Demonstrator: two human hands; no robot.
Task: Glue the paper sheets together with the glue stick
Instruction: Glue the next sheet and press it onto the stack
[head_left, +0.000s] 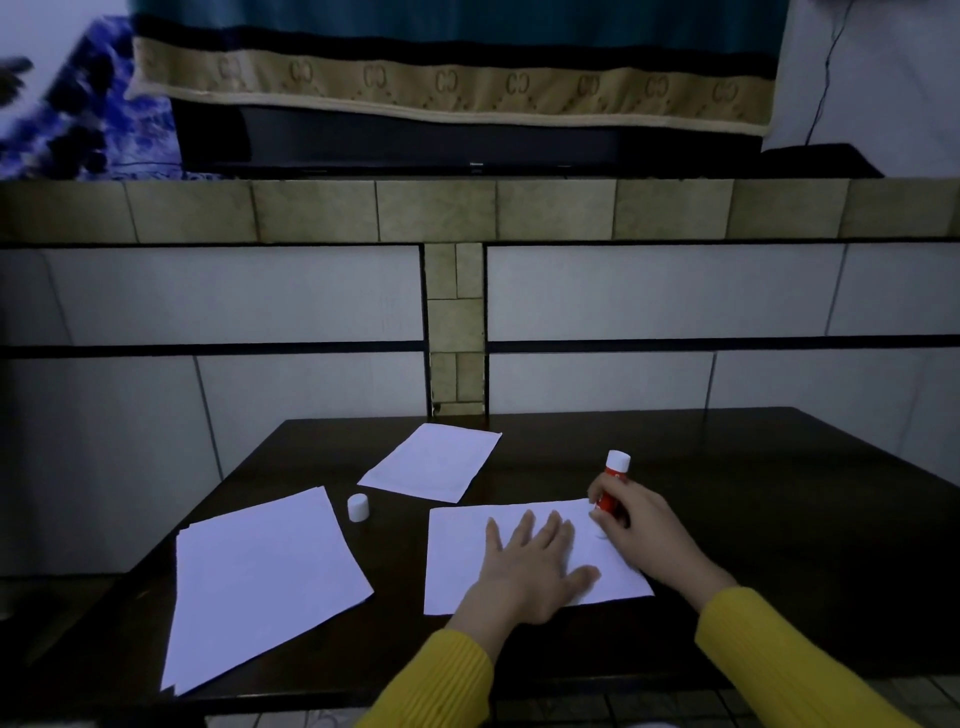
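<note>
Fingers (605, 512) of right hand (631, 517) gripping glue stick (613, 480), near-upright, base up

Only legible marking: a repeated interlocking double-C style monogram, reading roughly "CC", woven in a row along the tan band of the hanging cloth (447, 83), high above and well beyond both hands. Glue stick (613, 480) in the right hand (636, 525) carries a red label with a small pale mark near its white end, too small and blurred to read. Paper sheet (519, 556) under the left hand (524, 569), the sheet beyond the hands (431, 462) and the stack off to the left (260, 582) show no readable print.
</note>
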